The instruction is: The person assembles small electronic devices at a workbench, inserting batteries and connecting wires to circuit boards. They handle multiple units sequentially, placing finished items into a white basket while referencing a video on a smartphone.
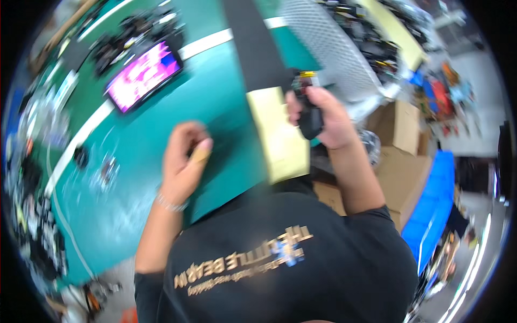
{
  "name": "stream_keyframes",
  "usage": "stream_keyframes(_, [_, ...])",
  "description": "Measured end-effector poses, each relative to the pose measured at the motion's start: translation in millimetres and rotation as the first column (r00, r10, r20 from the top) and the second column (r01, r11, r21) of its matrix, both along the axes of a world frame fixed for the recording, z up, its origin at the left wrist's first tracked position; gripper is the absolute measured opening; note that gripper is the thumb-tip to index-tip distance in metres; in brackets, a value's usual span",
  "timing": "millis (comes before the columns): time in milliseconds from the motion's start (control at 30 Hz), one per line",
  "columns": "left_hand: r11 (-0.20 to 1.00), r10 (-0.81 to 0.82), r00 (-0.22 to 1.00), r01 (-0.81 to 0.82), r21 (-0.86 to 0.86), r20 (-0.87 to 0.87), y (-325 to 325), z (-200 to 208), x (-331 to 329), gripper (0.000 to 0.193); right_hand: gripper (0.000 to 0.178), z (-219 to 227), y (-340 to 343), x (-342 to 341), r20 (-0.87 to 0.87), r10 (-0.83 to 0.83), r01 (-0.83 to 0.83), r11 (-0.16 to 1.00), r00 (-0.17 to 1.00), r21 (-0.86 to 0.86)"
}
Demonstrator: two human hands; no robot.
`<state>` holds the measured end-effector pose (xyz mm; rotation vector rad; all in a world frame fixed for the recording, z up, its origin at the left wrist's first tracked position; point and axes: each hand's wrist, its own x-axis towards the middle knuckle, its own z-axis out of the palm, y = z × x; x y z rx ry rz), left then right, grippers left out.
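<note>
My right hand is closed around a black rounded handheld device, which has a yellow and shiny part at its upper end. It is raised over the right edge of a pale yellow sheet. Motion blur hides the device's finer details. My left hand hovers over the green table mat, its fingers curled in. Something yellow covers the thumb's tip. Shadow hides the inside of that hand, so I cannot tell whether anything is in it.
A lit phone-like screen lies at the upper left near a pile of black parts. A black strip runs away from the yellow sheet. At the right stand a bin lined with bubble wrap, cardboard boxes and a blue container.
</note>
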<state>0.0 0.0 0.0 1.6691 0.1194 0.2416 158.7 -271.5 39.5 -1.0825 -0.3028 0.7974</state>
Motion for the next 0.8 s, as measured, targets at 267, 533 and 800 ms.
stream_keyframes(267, [0.979,-0.089,0.995,0.096,-0.181,0.043,-35.1,4.8,42.2,0.013,0.027,84.8,-94.0,34.3,0.144,-0.261,0.211,0.934,0.955,0.288])
stream_keyframes(533, [0.978,-0.042,0.999,0.040,-0.206,-0.003,-29.3,3.5,47.3,0.015,0.029,120.1,-160.6,139.0,0.568,-0.540,0.683,0.729,0.621,-0.053])
stream_keyframes(800, [0.967,-0.064,0.998,0.067,-0.246,0.018,-23.5,-6.7,46.7,0.014,0.044,55.5,-142.3,257.8,0.807,0.397,0.848,0.116,0.438,-0.517])
